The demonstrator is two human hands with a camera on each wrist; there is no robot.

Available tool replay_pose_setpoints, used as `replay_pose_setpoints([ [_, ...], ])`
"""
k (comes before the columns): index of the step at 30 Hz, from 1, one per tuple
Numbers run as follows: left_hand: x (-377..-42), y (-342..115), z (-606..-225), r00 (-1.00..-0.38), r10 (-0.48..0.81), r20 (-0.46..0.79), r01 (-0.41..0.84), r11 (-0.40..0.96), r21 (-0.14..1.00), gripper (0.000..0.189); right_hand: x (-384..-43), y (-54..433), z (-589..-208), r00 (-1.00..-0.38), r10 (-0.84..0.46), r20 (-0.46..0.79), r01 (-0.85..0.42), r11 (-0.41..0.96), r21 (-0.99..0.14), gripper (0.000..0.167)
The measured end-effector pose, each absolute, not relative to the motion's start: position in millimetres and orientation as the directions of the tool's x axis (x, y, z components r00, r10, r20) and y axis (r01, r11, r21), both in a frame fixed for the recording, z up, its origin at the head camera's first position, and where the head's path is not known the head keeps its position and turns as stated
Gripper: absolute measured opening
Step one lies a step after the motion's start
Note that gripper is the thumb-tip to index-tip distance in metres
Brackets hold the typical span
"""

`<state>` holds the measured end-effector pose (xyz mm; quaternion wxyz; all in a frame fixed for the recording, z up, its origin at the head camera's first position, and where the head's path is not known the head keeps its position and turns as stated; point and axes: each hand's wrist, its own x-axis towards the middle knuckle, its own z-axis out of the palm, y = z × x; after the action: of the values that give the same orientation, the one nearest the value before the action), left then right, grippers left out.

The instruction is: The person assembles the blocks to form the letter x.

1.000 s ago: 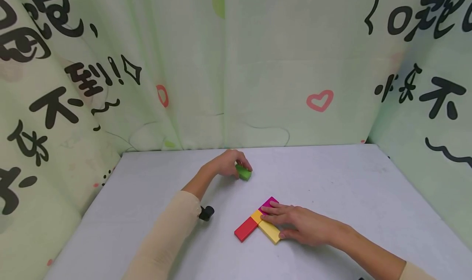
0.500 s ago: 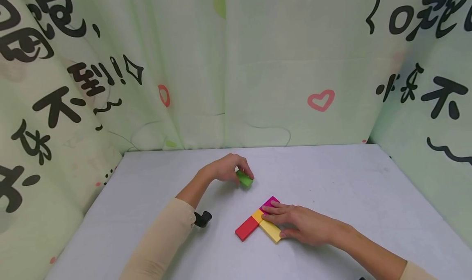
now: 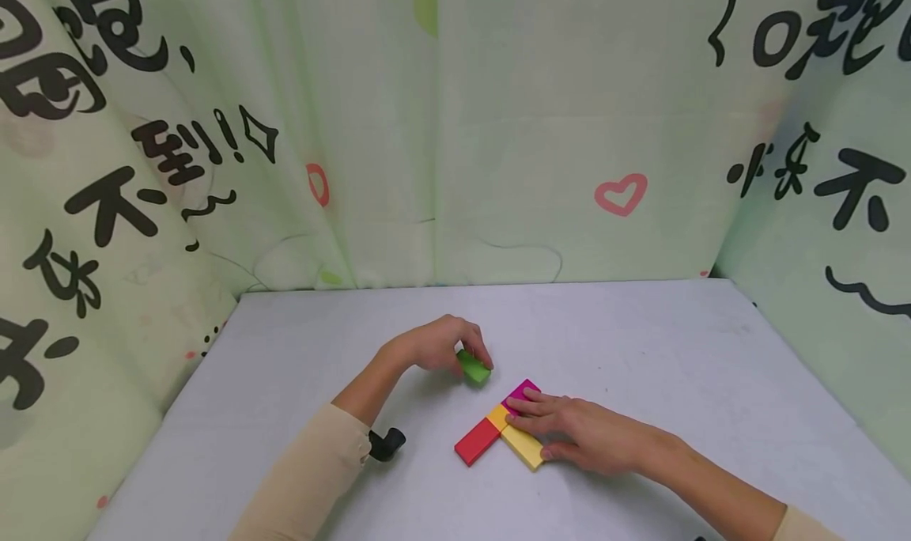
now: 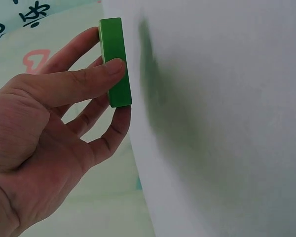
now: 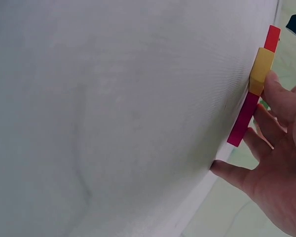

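Observation:
My left hand [image 3: 441,343] pinches a green rectangular block [image 3: 473,367] just above the white table. In the left wrist view the thumb lies across one face of the green block [image 4: 116,44], fingers behind it. Near the table's middle, a red block [image 3: 477,442], an orange-yellow square piece [image 3: 497,417] and a magenta block [image 3: 524,389] form a diagonal row. A pale yellow block [image 3: 521,448] branches off toward the right. My right hand [image 3: 594,438] rests on this group, its extended fingers touching the magenta block [image 5: 244,121] and its thumb the yellow block [image 5: 261,71].
The white table [image 3: 640,367] is enclosed by a pale green printed curtain [image 3: 512,130] at the back and sides. A black wrist camera [image 3: 387,444] sticks out beside the left sleeve.
My left hand has come nearer with the green block, closing the distance to the magenta block. The right hand and the blocks under it have stayed in place.

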<state>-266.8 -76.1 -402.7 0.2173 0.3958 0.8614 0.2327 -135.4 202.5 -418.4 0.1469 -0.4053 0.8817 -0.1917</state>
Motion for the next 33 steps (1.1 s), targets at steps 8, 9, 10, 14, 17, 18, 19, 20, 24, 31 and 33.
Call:
replay_pose_setpoints([
  [8, -254.6, -73.5, -404.5, -0.572, 0.789, -0.222, 0.579, 0.581, 0.572, 0.033, -135.8, 202.6, -417.6, -0.627, -0.771, -0.107, -0.66, 0.6, -0.452, 0.058],
  [9, -254.0, -73.2, -405.3, -0.569, 0.791, -0.224, 0.581, 0.579, 0.571, 0.033, -135.8, 202.7, -418.1, -0.626, -0.773, -0.105, -0.663, 0.598, -0.451, 0.058],
  [10, -253.4, -73.0, -406.5, -0.565, 0.794, -0.225, 0.585, 0.577, 0.57, 0.033, -135.9, 203.0, -418.6, -0.623, -0.775, -0.102, -0.666, 0.595, -0.45, 0.057],
  [14, -249.9, -70.9, -408.3, -0.547, 0.805, -0.229, 0.594, 0.566, 0.571, 0.033, -135.8, 203.4, -420.4, -0.624, -0.774, -0.103, -0.669, 0.598, -0.442, 0.057],
  [17, -246.4, -69.1, -407.9, -0.541, 0.807, -0.236, 0.594, 0.566, 0.571, 0.033, -135.8, 203.9, -419.9, -0.621, -0.778, -0.095, -0.677, 0.593, -0.436, 0.056],
  [18, -245.4, -68.8, -407.7, -0.54, 0.807, -0.239, 0.595, 0.567, 0.57, 0.033, -136.0, 204.0, -419.6, -0.618, -0.781, -0.092, -0.68, 0.59, -0.435, 0.056],
  [19, -244.5, -68.5, -407.8, -0.537, 0.808, -0.24, 0.596, 0.566, 0.569, 0.033, -136.1, 204.2, -419.3, -0.616, -0.782, -0.091, -0.681, 0.587, -0.437, 0.055],
  [20, -243.7, -68.3, -408.0, -0.535, 0.81, -0.241, 0.599, 0.564, 0.568, 0.033, -136.1, 204.3, -419.2, -0.613, -0.785, -0.085, -0.685, 0.582, -0.437, 0.055],
  [24, -241.8, -67.4, -409.4, -0.523, 0.819, -0.236, 0.611, 0.554, 0.565, 0.032, -136.2, 204.5, -418.4, -0.611, -0.787, -0.082, -0.686, 0.579, -0.439, 0.054],
  [31, -240.7, -65.5, -413.3, -0.512, 0.826, -0.236, 0.613, 0.544, 0.573, 0.031, -135.7, 204.0, -419.4, -0.624, -0.774, -0.11, -0.662, 0.598, -0.452, 0.057],
  [33, -240.4, -65.1, -413.4, -0.51, 0.827, -0.237, 0.613, 0.543, 0.574, 0.032, -135.7, 204.0, -419.5, -0.625, -0.772, -0.113, -0.658, 0.599, -0.456, 0.058],
])
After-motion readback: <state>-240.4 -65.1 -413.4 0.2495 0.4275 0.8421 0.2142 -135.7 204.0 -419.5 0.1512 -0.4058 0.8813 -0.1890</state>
